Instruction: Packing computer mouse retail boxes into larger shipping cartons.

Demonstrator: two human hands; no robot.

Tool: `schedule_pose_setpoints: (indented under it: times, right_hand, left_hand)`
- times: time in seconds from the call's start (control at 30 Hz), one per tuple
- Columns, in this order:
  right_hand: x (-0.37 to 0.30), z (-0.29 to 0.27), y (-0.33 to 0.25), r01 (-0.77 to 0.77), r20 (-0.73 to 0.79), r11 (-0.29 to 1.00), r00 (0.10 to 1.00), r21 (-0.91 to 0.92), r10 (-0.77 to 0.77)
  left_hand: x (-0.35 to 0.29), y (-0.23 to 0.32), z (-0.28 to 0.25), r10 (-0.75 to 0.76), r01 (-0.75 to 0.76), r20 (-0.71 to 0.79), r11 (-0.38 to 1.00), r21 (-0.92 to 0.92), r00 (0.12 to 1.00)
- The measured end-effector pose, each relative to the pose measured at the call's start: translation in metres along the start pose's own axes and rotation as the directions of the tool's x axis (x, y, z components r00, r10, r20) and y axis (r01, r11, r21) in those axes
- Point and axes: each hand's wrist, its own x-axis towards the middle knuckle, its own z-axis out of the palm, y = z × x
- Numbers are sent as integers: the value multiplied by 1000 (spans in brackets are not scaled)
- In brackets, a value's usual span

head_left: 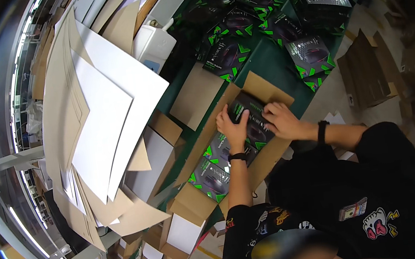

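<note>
A black and green computer mouse box (247, 105) lies tilted at the far end of an open brown carton (269, 159). My left hand (233, 128) grips its left side, fingers over the edge and thumb across the top. On its right side my right hand (283, 121) holds the edge with curled fingers. Nearer to me in the carton, more boxes of the same kind, such as a mouse box (210, 179), lie face up. The carton's far flap (267, 87) stands folded outward. My left forearm hides part of the boxes inside.
Many mouse boxes (308, 55) lie piled on the green table (266, 62) beyond the carton. To the left rises a tall stack of white and brown cardboard sheets (105, 100). Another open carton (186, 230) stands near left, and a brown carton (370, 70) is on the floor at right.
</note>
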Motion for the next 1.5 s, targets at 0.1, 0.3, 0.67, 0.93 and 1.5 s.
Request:
schedule_pose_setpoints:
  times: [0.1, 0.3, 0.67, 0.93, 1.5]
  right_hand:
    - [-21, -8, -26, 35, -55, 974, 998, 222, -23]
    - [-10, 9, -24, -189, -10, 462, 918, 867, 395]
    - [33, 58, 31, 564, 648, 406, 756, -719, 97]
    - [42, -24, 15, -761, 734, 300, 642, 575, 220]
    - [25, 35, 10, 331, 346, 815, 922, -475, -174]
  left_hand:
    - [11, -4, -14, 129, -108, 92, 972, -211, 987]
    - [8, 21, -49, 247, -200, 62, 888, -415, 967]
    - [-94, 16, -165, -199, 40, -108, 620, -783, 974]
    - [-19, 71, -97, -30, 36, 50, 992, -124, 998]
    - [-77, 178, -315, 555, -557, -436, 819, 138, 708]
